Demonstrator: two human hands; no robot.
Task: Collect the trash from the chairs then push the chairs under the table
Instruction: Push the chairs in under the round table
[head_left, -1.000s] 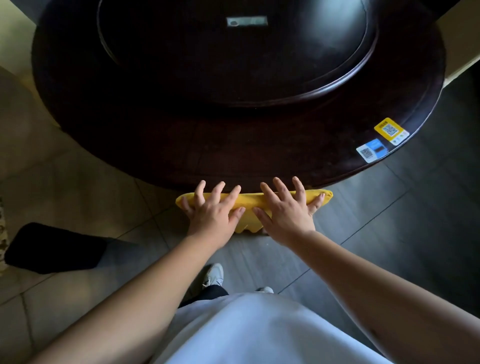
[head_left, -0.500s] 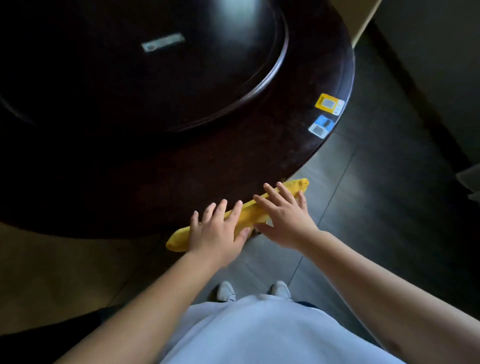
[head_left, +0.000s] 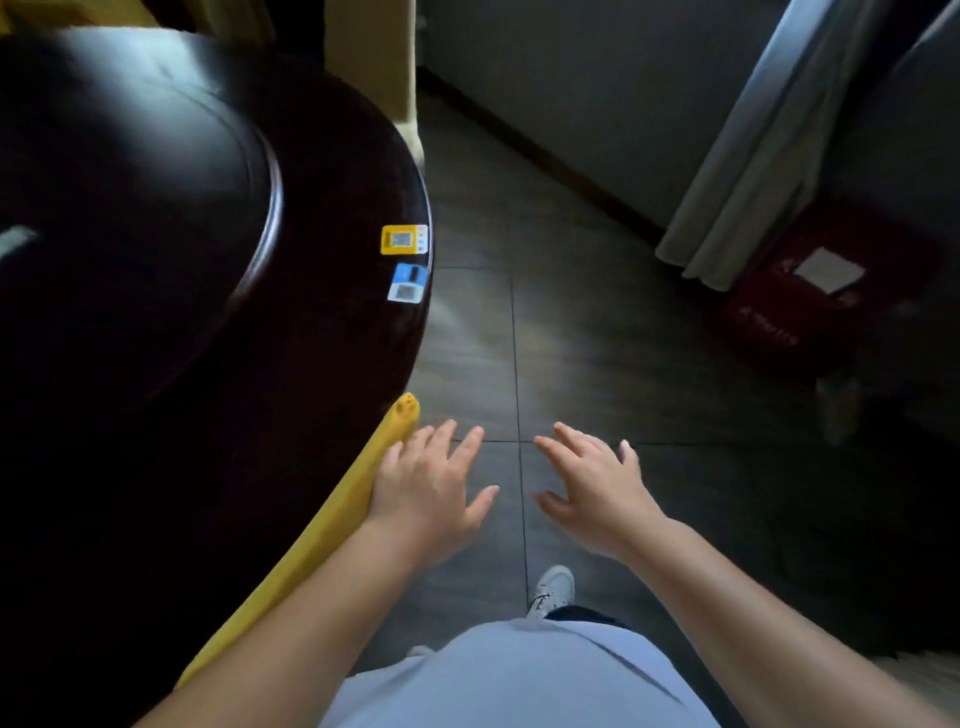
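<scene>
Head view shows the yellow chair back (head_left: 332, 519) lying close along the rim of the dark round table (head_left: 156, 260), so this chair looks already pushed under. Left hand (head_left: 431, 493) has a wide grip, fingers spread and straight, with its outer edge just beside the chair back; whether it touches I cannot tell. Right hand (head_left: 592, 488) also has a wide grip, holds nothing, and hangs over the tiled floor (head_left: 571, 338), apart from the chair. No trash is seen near the hands. Another pale chair back (head_left: 374, 62) stands at the far rim of the table.

For doing the step well, I judge both palms should go flat on the top rail of the next chair, pushing straight toward the table centre, slowly, so its legs do not catch on the tile joints or knock the table rim.
</scene>
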